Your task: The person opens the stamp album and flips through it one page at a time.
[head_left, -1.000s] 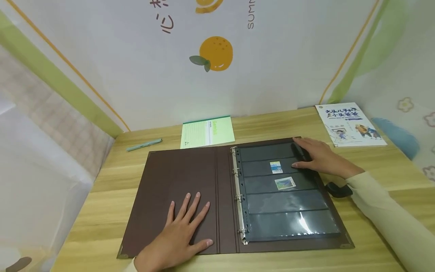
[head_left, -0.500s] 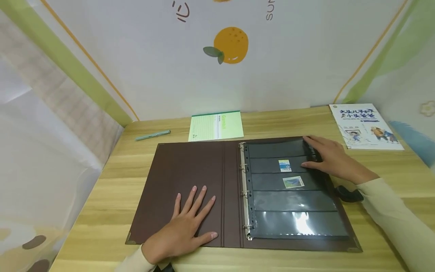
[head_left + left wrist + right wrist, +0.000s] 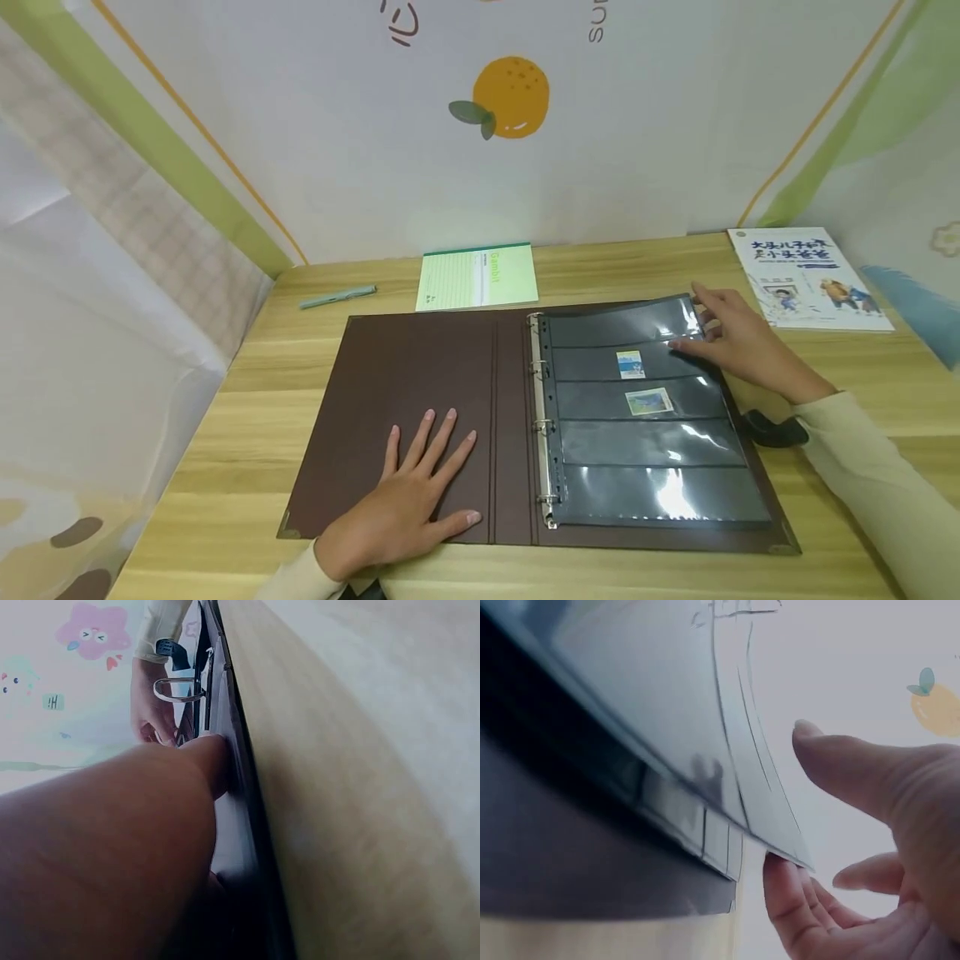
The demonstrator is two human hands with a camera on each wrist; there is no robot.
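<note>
Head view shows my right hand (image 3: 738,342) lifting the far outer corner of the top page (image 3: 645,417), fingertips under its edge, thumb above, a loose grip. My left hand (image 3: 408,500) lies spread flat on the binder (image 3: 390,392) cover. I judge the page-turn barely begun; most of it lies flat. Two stamps (image 3: 640,383) sit in its pockets, just inward of my grip.

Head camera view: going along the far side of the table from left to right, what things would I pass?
Green pen → green notepad → right hand at the far corner of the album page → children's book.
</note>
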